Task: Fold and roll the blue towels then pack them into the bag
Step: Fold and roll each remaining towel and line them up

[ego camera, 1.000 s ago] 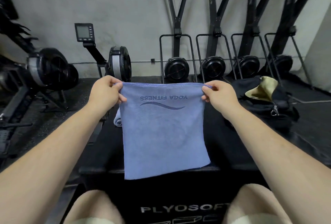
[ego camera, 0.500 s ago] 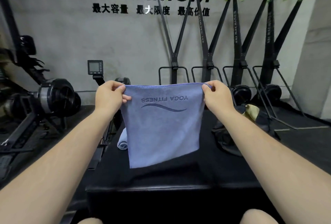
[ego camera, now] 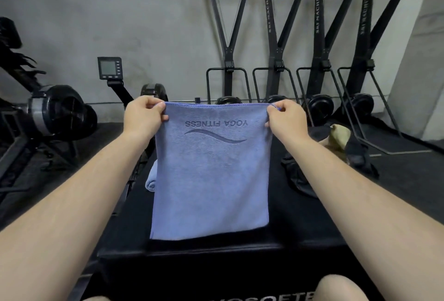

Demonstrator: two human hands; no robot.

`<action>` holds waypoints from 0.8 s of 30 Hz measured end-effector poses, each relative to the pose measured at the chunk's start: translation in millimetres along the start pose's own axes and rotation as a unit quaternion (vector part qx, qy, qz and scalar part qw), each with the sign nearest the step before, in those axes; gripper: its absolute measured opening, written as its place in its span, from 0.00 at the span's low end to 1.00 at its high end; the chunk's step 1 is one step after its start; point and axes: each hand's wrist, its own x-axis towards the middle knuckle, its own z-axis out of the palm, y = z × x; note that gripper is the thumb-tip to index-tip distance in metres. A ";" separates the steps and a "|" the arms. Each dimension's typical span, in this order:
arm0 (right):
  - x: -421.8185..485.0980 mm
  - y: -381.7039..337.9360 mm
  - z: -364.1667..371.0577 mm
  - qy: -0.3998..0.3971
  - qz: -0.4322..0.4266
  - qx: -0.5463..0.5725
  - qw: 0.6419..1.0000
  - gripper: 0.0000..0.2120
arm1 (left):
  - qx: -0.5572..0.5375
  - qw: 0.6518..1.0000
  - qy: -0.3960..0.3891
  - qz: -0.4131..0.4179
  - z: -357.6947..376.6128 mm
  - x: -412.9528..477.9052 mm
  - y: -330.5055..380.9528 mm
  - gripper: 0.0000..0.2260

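The blue towel (ego camera: 211, 175) hangs in front of you over the black plyo box (ego camera: 300, 228), its long axis running up and down, the stitched top hem level between your hands and the bottom edge low over the near part of the box top; whether it touches there you can't tell from this angle. The embossed "YOGA FITNESS" lettering and wave mark read upside down to you, near the top. Past your right forearm the dark bag (ego camera: 298, 175) slumps on the far right of the box; a tan-yellow cloth (ego camera: 338, 134) shows beside it, and whether that cloth sits in the bag or behind it is not clear, nor can you see what the bag holds. A second blue towel (ego camera: 151, 180), already rolled, lies on the box just left of the hanging one, partly hidden behind it. Both your arms reach straight out. Your left hand (ego camera: 141, 118) pinches the top left corner between thumb and curled fingers; your right hand (ego camera: 287, 118) pinches the top right corner the same way, knuckles toward you.
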 end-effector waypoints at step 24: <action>-77.0 167.6 47.0 -0.050 0.181 -0.055 0.981 0.06 | -0.024 0.980 -0.002 -0.196 33.4 -109.0 -179.2 0.05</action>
